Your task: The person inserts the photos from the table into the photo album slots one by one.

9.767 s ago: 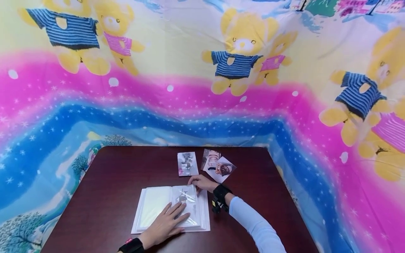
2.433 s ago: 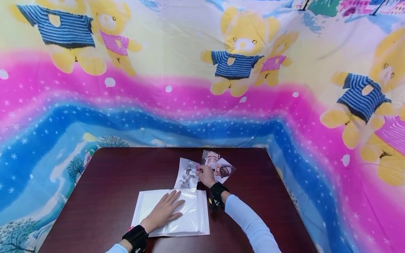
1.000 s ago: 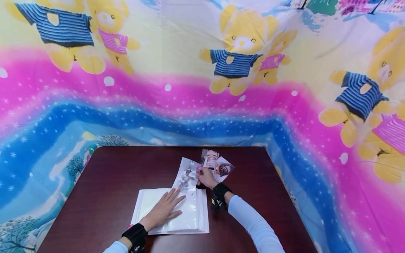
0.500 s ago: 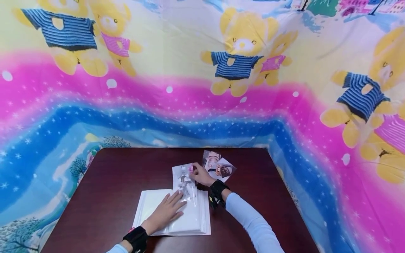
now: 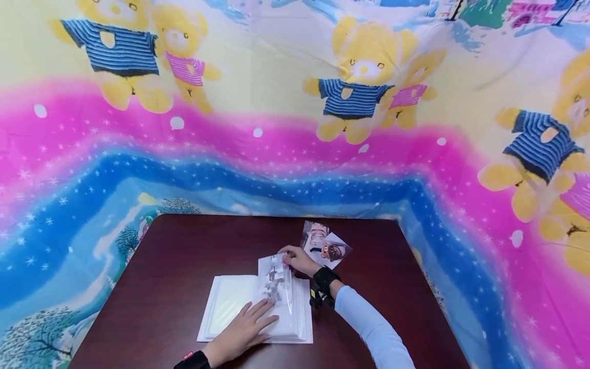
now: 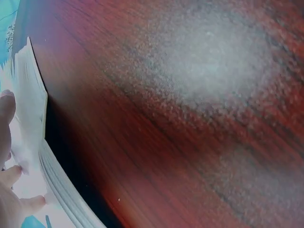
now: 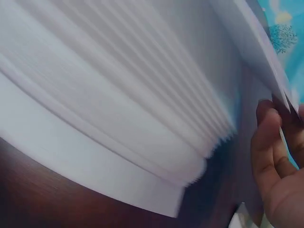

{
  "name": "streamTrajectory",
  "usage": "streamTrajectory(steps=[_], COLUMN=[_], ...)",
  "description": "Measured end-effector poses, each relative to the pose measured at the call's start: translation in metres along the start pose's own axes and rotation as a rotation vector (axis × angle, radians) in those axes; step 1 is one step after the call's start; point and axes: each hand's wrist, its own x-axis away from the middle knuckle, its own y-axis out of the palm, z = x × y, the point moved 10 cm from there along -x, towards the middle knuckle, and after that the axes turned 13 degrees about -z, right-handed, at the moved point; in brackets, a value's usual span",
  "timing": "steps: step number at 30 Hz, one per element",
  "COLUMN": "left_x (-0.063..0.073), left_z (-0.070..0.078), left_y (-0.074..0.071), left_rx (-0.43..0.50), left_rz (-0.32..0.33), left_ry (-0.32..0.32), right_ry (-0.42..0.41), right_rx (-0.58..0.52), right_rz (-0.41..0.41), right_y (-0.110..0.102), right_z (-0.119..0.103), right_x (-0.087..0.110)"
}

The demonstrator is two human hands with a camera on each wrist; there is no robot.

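Observation:
A white photo album (image 5: 230,307) lies spread on the table, with clear pockets on its pages. My left hand (image 5: 244,330) rests on the album with fingers straight, its fingertips at the lower part of a photo (image 5: 273,274). That photo sits partly within the right page's pocket, its upper end standing out past the album's top edge. With thumb and fingers, my right hand (image 5: 301,261) pinches the photo's upper right corner. The right wrist view shows the right hand (image 7: 278,166) beside the stacked page edges (image 7: 118,95). Only some fingers of the left hand (image 6: 7,142) show in the left wrist view.
Two overlapping photos, one at the back (image 5: 315,231) and one in front (image 5: 335,250), lie beyond my right hand. The dark red wooden table (image 5: 184,251) ends at a patterned cloth backdrop (image 5: 286,195).
The photo, on the table 9.8 s ago, was since picked up by my right hand. Over the last second it has straightened and slid nearer, deeper into the pocket. The left hand stays on the album.

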Motion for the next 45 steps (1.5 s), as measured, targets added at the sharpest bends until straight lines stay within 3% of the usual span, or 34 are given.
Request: streamTrajectory(steps=[6, 8, 11, 20, 23, 26, 30, 33, 38, 41, 45], left_x=[-0.002, -0.003, -0.004, -0.006, -0.01, -0.014, -0.015, -0.011, 0.015, 0.031, 0.043], left_z=[-0.003, -0.003, -0.002, 0.003, 0.0, -0.01, -0.034, -0.049, -0.077, -0.091, -0.096], left_y=[0.001, 0.0, 0.0, -0.002, -0.007, -0.016, -0.039, -0.062, -0.094, -0.095, -0.075], left_rx=[0.023, 0.013, -0.003, -0.023, 0.065, 0.25, 0.459, 0.48, 0.399, 0.367, 0.294], left_rz=[0.002, 0.018, 0.043, 0.083, 0.069, 0.065, 0.148, 0.231, 0.319, 0.288, 0.156], left_ry=[-0.002, 0.008, 0.026, 0.038, -0.002, -0.108, -0.273, -0.316, -0.391, -0.461, -0.483], right_ry=[0.096, 0.107, 0.102, 0.09, 0.07, 0.048, 0.031, 0.014, -0.037, -0.056, -0.065], right_rx=[-0.089, -0.107, -0.106, -0.014, -0.099, -0.198, -0.266, -0.195, 0.093, 0.228, 0.31], right_rz=[-0.005, -0.029, -0.058, -0.04, 0.012, 0.038, -0.076, -0.213, -0.331, -0.299, -0.153], right_y=[0.008, 0.011, 0.015, 0.021, 0.022, 0.031, 0.063, 0.093, 0.122, 0.12, 0.096], right_z=[0.038, 0.04, 0.034, 0.005, 0.007, 0.008, -0.002, -0.015, -0.025, -0.024, -0.017], right_x=[0.004, 0.007, 0.011, 0.025, 0.028, 0.028, 0.022, 0.019, 0.016, 0.017, 0.025])
